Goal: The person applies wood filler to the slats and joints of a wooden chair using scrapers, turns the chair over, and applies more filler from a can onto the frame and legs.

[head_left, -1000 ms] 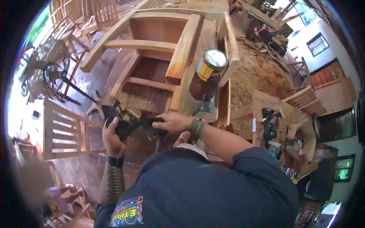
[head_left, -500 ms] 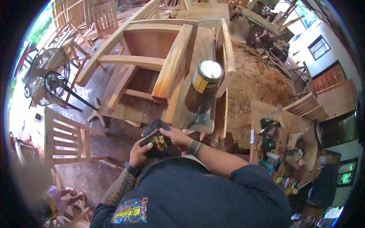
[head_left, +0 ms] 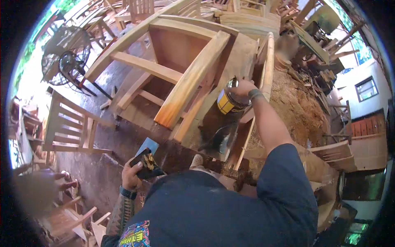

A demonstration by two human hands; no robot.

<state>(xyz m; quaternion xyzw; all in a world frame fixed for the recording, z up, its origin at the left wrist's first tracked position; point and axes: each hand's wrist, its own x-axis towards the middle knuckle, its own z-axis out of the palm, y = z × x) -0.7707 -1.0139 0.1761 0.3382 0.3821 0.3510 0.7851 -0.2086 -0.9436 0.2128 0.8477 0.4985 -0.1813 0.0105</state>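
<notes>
My left hand (head_left: 131, 175) is closed on a dark flat board (head_left: 142, 169) that carries yellow-brown paste (head_left: 149, 161). A thin blue plate (head_left: 148, 147) sticks out beyond the board, on the same hand's side. On the worktop, my right hand (head_left: 243, 88) is at the top of a yellow-and-dark labelled can (head_left: 227, 103), its fingers curled over the rim; the hand hides most of the can's top. Beside the can lies a wooden chair frame (head_left: 191, 82) on its side, with an orange-brown stained patch at the end of one leg.
A slatted chair (head_left: 74, 127) and a black fan (head_left: 68, 61) stand to the left. A wooden rail (head_left: 267, 66) runs along the worktop's right side, before a sawdust heap (head_left: 298, 103). Another person (head_left: 37, 193) is at lower left, and more chair parts lie behind.
My right hand has left the board and reached forward to the can's top. My left hand, with the board, has moved left and lower. The view has shifted.
</notes>
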